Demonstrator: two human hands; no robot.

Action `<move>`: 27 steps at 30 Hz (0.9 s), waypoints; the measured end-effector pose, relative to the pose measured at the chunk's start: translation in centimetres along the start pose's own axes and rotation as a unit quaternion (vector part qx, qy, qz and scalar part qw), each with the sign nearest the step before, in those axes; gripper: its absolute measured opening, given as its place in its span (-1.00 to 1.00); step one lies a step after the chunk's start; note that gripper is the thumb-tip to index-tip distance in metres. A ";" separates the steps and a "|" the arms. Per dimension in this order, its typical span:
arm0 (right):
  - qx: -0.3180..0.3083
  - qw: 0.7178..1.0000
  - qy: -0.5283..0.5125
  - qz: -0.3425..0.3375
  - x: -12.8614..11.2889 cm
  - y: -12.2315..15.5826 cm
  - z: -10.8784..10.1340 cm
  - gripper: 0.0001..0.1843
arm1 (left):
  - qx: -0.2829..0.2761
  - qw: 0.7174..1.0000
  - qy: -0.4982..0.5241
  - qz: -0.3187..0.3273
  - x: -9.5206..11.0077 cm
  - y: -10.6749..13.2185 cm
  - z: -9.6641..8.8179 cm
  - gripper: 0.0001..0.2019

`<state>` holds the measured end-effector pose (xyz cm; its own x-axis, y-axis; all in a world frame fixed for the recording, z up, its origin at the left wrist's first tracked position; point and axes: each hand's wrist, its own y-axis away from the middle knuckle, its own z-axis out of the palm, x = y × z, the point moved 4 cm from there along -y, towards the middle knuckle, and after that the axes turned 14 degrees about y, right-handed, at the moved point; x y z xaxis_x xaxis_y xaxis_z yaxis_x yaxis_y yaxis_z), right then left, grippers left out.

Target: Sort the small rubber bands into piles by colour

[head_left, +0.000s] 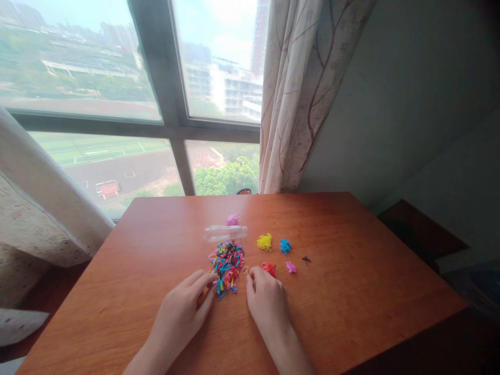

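Observation:
A mixed heap of small coloured rubber bands (227, 263) lies mid-table. My left hand (183, 308) rests flat at its near left edge, fingers stretched toward it and touching the bands. My right hand (264, 297) is curled, fingertips pinched at the heap's right edge on a yellow band (246, 270). Sorted little piles lie to the right: yellow (264, 241), blue (285, 246), red (269, 268), pink (290, 267) and a few black bands (306, 259).
A clear plastic bottle (225, 233) lies on its side behind the heap, with a pink cap (233, 219) beyond it. The wooden table (351, 291) stands against a window with curtains (300, 94); a dark low shelf (422, 234) is at right.

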<state>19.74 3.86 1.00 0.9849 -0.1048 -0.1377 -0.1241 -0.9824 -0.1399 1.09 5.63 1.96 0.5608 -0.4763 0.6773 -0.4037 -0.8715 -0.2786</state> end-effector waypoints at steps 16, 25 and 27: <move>0.037 0.999 -0.017 0.032 5.0 -4.4 -2.5 -0.84 | 0.003 1.000 -0.014 0.010 0.3 0.1 -0.1 -0.80; 0.003 0.999 0.043 0.029 5.9 -7.9 -1.8 -0.84 | -0.012 1.000 -0.006 -0.009 -0.1 0.2 0.0 -0.81; 0.000 0.999 0.046 0.025 5.8 -7.9 -1.8 -0.84 | -0.015 1.000 -0.007 -0.013 -0.1 0.2 0.0 -0.81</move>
<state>26.60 10.70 3.05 0.9843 -0.1679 -0.0542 -0.1738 -0.9755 -0.1348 1.00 5.50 1.82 0.5810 -0.4550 0.6749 -0.4101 -0.8799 -0.2401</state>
